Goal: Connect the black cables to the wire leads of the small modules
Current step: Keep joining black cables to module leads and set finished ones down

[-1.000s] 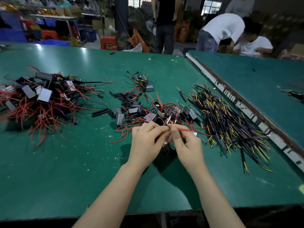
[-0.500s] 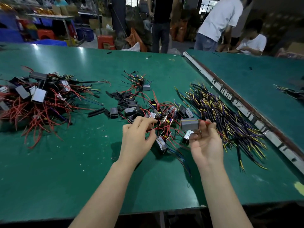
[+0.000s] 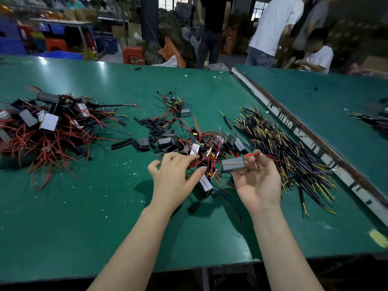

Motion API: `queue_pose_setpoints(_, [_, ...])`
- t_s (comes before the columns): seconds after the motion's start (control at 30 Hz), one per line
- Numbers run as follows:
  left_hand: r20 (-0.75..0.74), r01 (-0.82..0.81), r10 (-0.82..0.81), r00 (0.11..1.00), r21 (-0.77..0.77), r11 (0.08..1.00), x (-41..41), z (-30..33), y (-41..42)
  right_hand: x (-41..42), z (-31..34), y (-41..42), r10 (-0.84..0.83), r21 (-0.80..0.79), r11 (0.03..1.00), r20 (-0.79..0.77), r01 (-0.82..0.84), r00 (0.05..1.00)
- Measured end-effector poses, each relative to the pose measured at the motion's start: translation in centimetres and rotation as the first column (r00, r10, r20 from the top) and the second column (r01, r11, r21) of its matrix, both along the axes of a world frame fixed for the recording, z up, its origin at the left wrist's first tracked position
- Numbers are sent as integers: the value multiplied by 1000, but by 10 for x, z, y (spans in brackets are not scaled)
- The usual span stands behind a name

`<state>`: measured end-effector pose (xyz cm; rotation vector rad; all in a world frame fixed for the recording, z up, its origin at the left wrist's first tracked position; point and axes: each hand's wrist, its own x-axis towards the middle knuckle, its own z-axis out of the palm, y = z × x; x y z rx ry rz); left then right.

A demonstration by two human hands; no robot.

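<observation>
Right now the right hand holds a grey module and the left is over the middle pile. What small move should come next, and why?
Probably the left hand should reach across to the pile of black cables and pick one. The right hand already grips a grey module with its red lead pinched free at the fingertips, while the left holds no cable, so a cable is the missing half of the joint.

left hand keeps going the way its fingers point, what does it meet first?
Likely the tangle of red-wired modules right ahead of the left hand; its fingers point up-right into it. Depth is unclear, so contact may already exist.
</observation>
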<state>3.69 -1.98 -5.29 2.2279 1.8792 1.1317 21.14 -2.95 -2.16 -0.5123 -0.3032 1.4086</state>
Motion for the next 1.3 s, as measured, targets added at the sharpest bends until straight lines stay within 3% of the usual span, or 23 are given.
queue_pose_setpoints(0.07, [14,-1,1,1000,11,1000,-1,-2,1,3,1,-2,53,52,997,-50,-51,997])
queue_pose_setpoints(0.13, [164,-21,13,986,50,998,-1,2,0,4,-2,-1,120,107,987,7,-120,993])
queue_pose_setpoints(0.2, [305,-57,18,952,117,992,-2,5,0,-6,-6,-3,111,123,977,408,-175,906])
queue_pose_setpoints(0.23, [372,-70,6,928,158,985,-3,6,0,-13,-10,-3,54,125,975,675,-186,736])
queue_pose_setpoints(0.27, [442,-84,-11,897,195,977,-4,5,0,-19,-15,-4,-7,126,971,866,-205,500])
queue_pose_setpoints(0.3, [508,-101,-25,861,219,971,-6,4,1,-24,-19,-3,-60,126,961,964,-247,258])
queue_pose_setpoints(0.37, [617,-142,-30,787,229,963,-8,4,2,-25,-27,1,-186,133,928,975,-348,-124])
queue_pose_setpoints(0.4, [655,-161,-27,755,225,961,-8,5,2,-23,-30,5,-240,129,911,939,-392,-247])
queue_pose_setpoints(0.47, [693,-170,-36,720,226,959,-8,6,3,-21,-30,15,-323,122,877,865,-464,-384])
queue_pose_setpoints(0.6, [664,-72,-121,738,256,964,-3,7,2,-24,-20,41,-402,110,825,803,-554,-440])
queue_pose_setpoints(0.77, [554,-11,-142,820,263,965,-3,6,2,-29,-17,64,-410,197,824,854,-531,-319])
queue_pose_setpoints(0.87, [437,-25,-83,896,235,972,-5,5,2,-26,-13,67,-343,286,903,929,-320,-137])
queue_pose_setpoints(0.97, [366,-57,-22,930,202,978,-4,5,2,-11,2,63,-245,246,969,969,-14,35])
queue_pose_setpoints(1.07, [351,-95,20,936,197,976,-3,6,2,9,18,59,-216,212,940,976,267,-14])
queue_pose_setpoints(1.13, [368,-100,22,929,193,976,-3,7,1,10,24,53,-227,242,905,970,349,-82])
queue_pose_setpoints(1.3, [381,-104,33,924,167,980,-1,7,-2,-32,15,22,-474,524,844,829,115,-298])
